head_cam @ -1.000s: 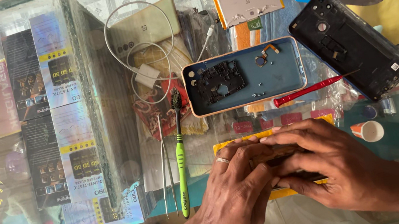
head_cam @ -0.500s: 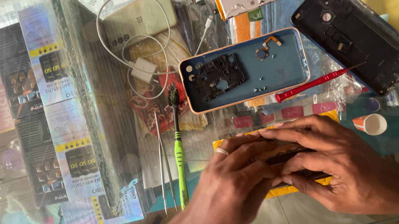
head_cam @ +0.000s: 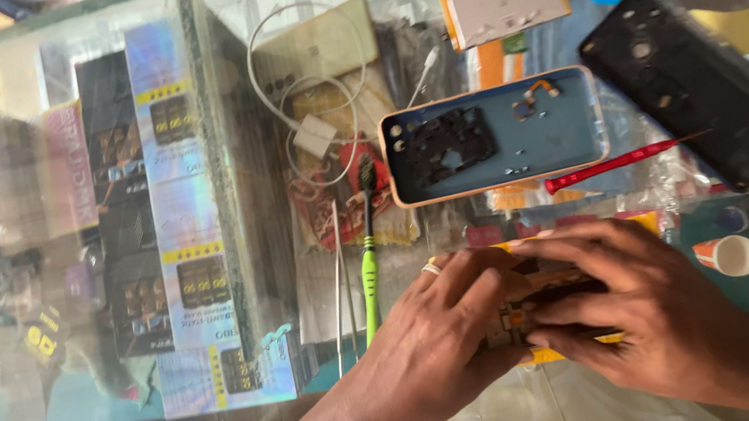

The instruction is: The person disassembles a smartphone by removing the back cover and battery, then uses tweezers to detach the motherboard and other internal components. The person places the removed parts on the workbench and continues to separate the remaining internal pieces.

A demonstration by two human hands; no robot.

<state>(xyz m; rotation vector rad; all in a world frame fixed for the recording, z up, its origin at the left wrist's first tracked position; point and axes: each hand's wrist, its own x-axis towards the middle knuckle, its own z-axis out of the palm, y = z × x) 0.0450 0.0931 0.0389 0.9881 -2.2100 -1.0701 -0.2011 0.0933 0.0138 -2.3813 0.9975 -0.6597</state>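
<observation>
Starting at the left edge of the glass desk: shiny packaged boxes (head_cam: 182, 212) lie under the glass, nobody near them. Moving in, there's a coiled white cable (head_cam: 313, 134) with its plug, then thin metal tweezers (head_cam: 337, 278) and a green-handled tool (head_cam: 368, 272) lying side by side, pointing toward the near edge.

Now the action. The left hand (head_cam: 437, 342), a ring on one finger, is clamped over an opened phone with a yellow rim (head_cam: 635, 223), down at the near edge of the desk, about the middle. Its fingers (head_cam: 492, 277) curl over the top and pin it. The right hand (head_cam: 646, 317) meets it from the other side, fingers (head_cam: 574, 309) pinched tight on the exposed insides. They're covering most of it, so I can't tell which small part they've got.

Just beyond the hands sits a blue back cover (head_cam: 494, 135) holding loose bits and tiny screws, with a red screwdriver (head_cam: 620, 162) beside it. Further right are a black phone frame (head_cam: 698, 80) and a small white cap (head_cam: 732, 255).

My read: this is bare-handed pressing or prying on the phone's innards, tools set aside. Whatever follows wants a steady brace from the left hand and gentle, even pressure from the right, and care not to jog that cover full of screws.
</observation>
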